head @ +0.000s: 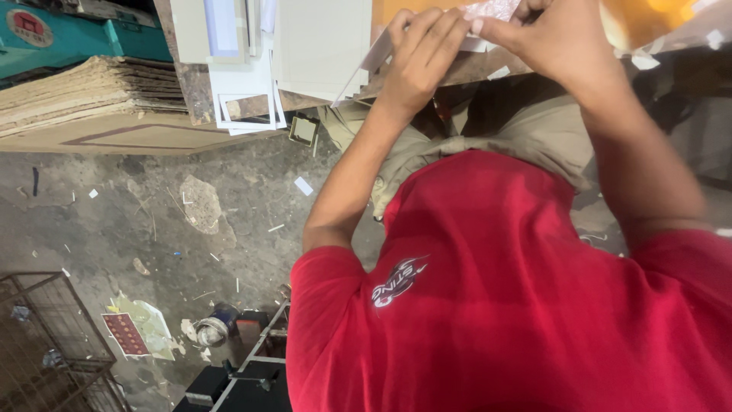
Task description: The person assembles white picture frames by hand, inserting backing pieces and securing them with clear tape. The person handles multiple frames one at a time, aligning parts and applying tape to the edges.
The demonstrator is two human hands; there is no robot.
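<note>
My left hand (423,53) and my right hand (534,30) are raised together at the top of the view, over the edge of a worktop. Both pinch a thin pale sheet (492,11) between their fingertips. A white card strip (374,57) slants down from under my left fingers, and I cannot tell whether it belongs to the same sheet. My red shirt (496,305) fills the lower right, and khaki trousers (518,130) show below the hands. The sheet's upper part is cut off by the frame.
White card frames (244,107) and pale boards (320,46) lie on the worktop to the left. A stack of brown cardboard (84,91) sits beside a teal machine (69,38). On the littered concrete floor are a wire cage (46,343), a tin (213,328) and a black metal frame (252,374).
</note>
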